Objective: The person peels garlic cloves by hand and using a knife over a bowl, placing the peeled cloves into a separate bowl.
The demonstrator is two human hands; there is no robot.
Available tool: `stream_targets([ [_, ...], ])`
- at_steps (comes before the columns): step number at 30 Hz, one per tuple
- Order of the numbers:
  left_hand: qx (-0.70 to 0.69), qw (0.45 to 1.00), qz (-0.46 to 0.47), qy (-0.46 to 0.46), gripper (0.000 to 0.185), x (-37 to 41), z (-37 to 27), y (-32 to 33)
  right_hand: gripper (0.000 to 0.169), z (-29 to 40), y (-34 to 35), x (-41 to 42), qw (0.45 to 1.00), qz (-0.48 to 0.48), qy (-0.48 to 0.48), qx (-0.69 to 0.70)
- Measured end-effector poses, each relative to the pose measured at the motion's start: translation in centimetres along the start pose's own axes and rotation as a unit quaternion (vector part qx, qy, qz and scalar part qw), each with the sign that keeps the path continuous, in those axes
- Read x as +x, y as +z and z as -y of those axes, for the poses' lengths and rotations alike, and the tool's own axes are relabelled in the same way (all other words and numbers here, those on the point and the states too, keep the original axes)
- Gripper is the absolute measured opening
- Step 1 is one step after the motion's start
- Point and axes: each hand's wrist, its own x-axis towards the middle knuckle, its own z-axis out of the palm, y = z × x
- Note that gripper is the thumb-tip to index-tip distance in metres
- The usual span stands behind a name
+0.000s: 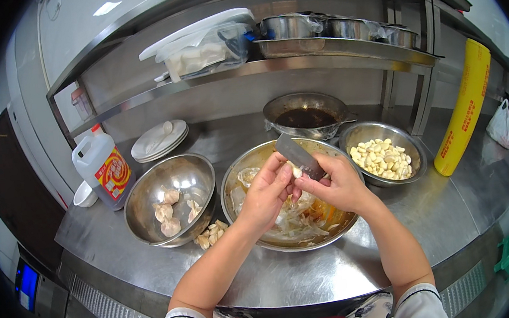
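Observation:
Over a wide steel bowl of scraps and peel [289, 248], my left hand [266, 194] holds a garlic clove [294, 170] between its fingertips. My right hand [340, 183] grips a knife with a broad metal blade [297, 153], its blade pointing up and left beside the clove; the handle is hidden in the hand. At the right stands a steel bowl [420, 162] with many peeled garlic cloves [384, 159]. The steel bowl at the left [143, 209] holds several garlic bulbs [170, 227]. Unpeeled cloves [211, 234] lie on the counter between the left and middle bowls.
Behind the middle bowl is a bowl of dark liquid [305, 117]. Stacked white plates [160, 140], a plastic jug [103, 167] and a small white bowl [85, 194] stand left. A yellow roll [462, 109] stands upright at right. A steel shelf [238, 72] spans the back.

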Motion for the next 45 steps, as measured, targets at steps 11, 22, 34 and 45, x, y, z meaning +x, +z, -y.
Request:
stream_targets([
  [11, 0.072, 0.997, -0.019, -0.007, 0.027, -0.2, 0.2, -0.5, 0.037, -0.4, 0.2, -0.1, 1.0, 0.022, -0.004, -0.003],
  [22, 0.076, 0.997, -0.008, -0.005, 0.027, -0.3, 0.3, -0.7, 0.035, 0.2, 0.1, -0.2, 1.0, 0.016, -0.004, -0.016],
  [34, 0.071, 0.997, -0.003, -0.007, 0.028, -0.3, 0.2, -0.8, 0.036, 0.2, 0.4, -0.3, 1.0, 0.009, -0.001, 0.007],
  [45, 0.05, 0.999, -0.02, -0.002, 0.03, -0.3, 1.5, -1.9, 0.036, -0.8, 0.7, -0.2, 0.999, 0.017, -0.043, -0.02],
])
